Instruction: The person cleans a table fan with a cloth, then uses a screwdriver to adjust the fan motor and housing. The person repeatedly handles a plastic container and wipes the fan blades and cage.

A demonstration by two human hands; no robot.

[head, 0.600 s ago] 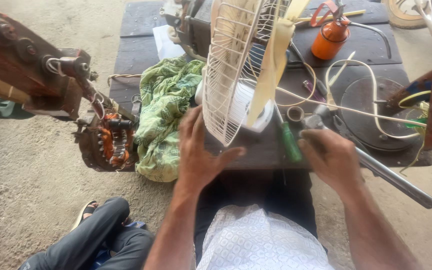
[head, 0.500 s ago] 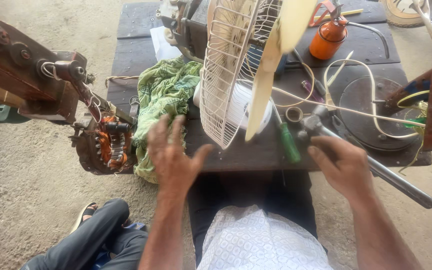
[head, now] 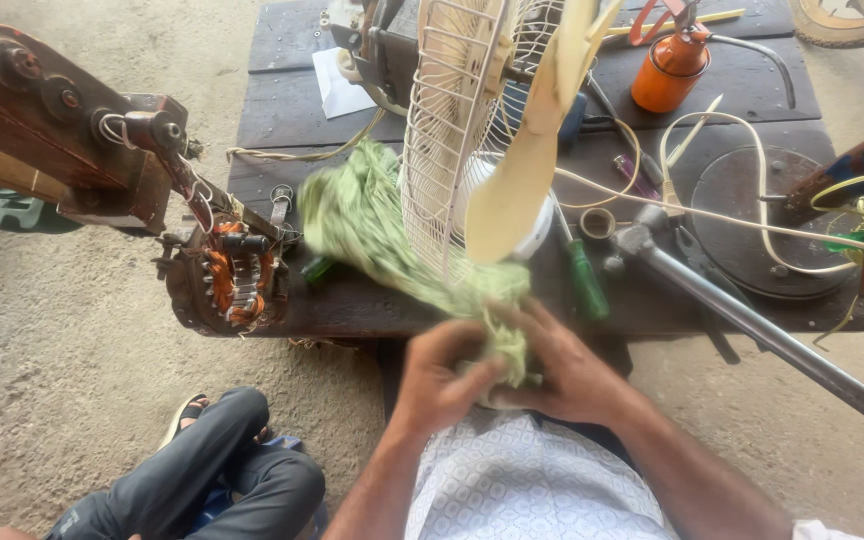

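My left hand (head: 442, 375) and my right hand (head: 567, 370) are both closed around one end of a light green cloth (head: 372, 235), close to my body at the front edge of a dark wooden bench (head: 352, 300). The cloth is blurred and stretches from my hands up and left across the bench. Just behind my hands stands a table fan with a cream wire guard (head: 447, 130) and a pale yellow blade (head: 522, 170).
On the bench lie a green-handled screwdriver (head: 584, 280), a long metal hammer (head: 742, 315), an orange oil can (head: 670, 68), white cable (head: 722, 215) and a round dark disc (head: 762, 220). A motor stator with copper windings (head: 227, 280) hangs off the left edge. Another person's leg (head: 202, 470) is lower left.
My left hand reached left to the green cloth and pulled it toward me. My right hand left the bench and joined it; both now grip the cloth.
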